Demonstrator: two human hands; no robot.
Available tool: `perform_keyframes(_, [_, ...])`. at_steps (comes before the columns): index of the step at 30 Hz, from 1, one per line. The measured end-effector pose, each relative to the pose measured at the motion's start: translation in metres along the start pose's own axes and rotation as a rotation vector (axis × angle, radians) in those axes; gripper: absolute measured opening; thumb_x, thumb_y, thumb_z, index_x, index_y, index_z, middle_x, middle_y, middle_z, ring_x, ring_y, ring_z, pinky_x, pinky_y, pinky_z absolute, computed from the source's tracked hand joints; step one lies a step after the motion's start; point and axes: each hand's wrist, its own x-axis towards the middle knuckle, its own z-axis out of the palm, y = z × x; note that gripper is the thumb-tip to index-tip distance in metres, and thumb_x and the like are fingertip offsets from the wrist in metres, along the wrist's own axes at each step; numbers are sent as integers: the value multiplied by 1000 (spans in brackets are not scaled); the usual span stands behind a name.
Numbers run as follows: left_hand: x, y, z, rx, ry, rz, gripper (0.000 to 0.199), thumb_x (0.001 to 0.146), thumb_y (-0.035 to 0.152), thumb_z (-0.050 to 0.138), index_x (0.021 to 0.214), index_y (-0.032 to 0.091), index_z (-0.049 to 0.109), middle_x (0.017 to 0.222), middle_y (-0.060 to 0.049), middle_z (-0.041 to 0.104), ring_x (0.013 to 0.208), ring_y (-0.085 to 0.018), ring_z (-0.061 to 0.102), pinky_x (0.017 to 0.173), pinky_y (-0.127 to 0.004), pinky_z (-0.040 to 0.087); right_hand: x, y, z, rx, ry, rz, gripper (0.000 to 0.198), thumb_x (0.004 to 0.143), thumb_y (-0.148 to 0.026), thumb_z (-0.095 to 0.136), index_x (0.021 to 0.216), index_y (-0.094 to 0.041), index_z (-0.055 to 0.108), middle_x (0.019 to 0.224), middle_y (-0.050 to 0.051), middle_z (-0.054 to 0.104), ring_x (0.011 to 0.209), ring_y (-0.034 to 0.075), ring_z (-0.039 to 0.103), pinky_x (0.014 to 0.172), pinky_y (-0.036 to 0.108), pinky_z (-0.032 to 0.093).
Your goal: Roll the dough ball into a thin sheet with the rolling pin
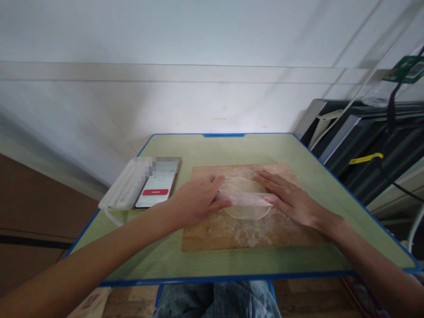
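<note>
A pale rolling pin (247, 199) lies crosswise over a round, flat sheet of dough (248, 213). My left hand (200, 198) is closed around the pin's left end, its thumb along the near side. At the right end, my right hand (286, 194) holds the pin with its fingers long and reaching forward, the thumb against the near side. Both pin ends are partly hidden by the hands. Under the dough is a wooden board (202, 236) dusted with white flour (253, 236).
The board rests on a pale green table (225, 152) with a blue edge. To the left, a phone (157, 181) with a lit screen lies beside a white plastic case (121, 185). Dark flat panels (361, 141) and a hanging cable stand at the right, and a white wall is behind.
</note>
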Motion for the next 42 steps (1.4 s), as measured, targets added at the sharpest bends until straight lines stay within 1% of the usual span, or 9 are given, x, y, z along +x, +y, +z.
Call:
perform_keyframes(3, [8,-7,3,-63,-23,27,40,96,45,29,115,14,48,109,-11,62,100,-23,59,83,-34,45,2,2,2,49,-3,27,56,94,-46,25,137,-13,39,142,14,38,133,23,30,107,50,29])
perform_keyframes(6, [12,-9,6,-22,36,39,37,97,38,26,112,15,51,115,-12,59,106,-22,55,90,-36,42,0,0,2,52,-5,48,54,94,-46,25,138,-16,39,142,12,38,133,23,31,107,50,30])
perform_keyframes(9, [11,-6,10,112,159,-26,45,94,49,30,109,14,54,104,-13,59,99,-26,54,87,-40,43,-6,-5,3,-3,19,47,51,95,-43,26,139,-19,37,142,11,40,132,22,32,107,50,30])
perform_keyframes(12, [5,-1,16,153,216,-37,57,89,59,33,116,13,52,108,-14,57,104,-28,52,89,-42,43,-15,-13,6,-96,89,22,52,94,-41,29,139,-16,35,141,14,41,131,23,34,106,52,30])
perform_keyframes(15, [-2,2,21,122,221,-36,66,88,61,32,128,10,43,123,-15,54,116,-28,48,97,-41,40,-23,-20,9,-175,132,7,54,92,-40,37,138,-12,35,139,16,43,131,24,36,105,51,32])
perform_keyframes(19, [-10,8,25,99,162,-68,73,86,63,37,135,8,37,138,-18,45,128,-30,39,104,-43,34,-30,-31,8,-241,132,-6,59,90,-40,45,140,-12,32,141,15,42,131,24,36,106,49,31])
perform_keyframes(25, [-26,18,34,105,176,-78,87,80,68,41,139,4,29,141,-24,37,132,-33,34,103,-49,34,-36,-45,5,-307,138,-28,61,90,-43,43,140,-11,30,143,14,38,132,23,34,107,49,31])
perform_keyframes(33, [-44,25,41,138,211,-39,88,80,69,41,138,3,30,140,-24,38,131,-32,35,101,-46,38,-47,-61,10,-360,191,-16,63,88,-46,44,137,-8,34,139,16,44,130,24,38,104,48,35])
perform_keyframes(42, [-56,37,46,191,265,-18,91,80,67,46,137,-1,30,140,-27,37,129,-33,39,97,-43,43,-60,-70,21,-422,232,-5,65,88,-47,44,136,-4,35,140,19,43,130,27,38,99,47,41])
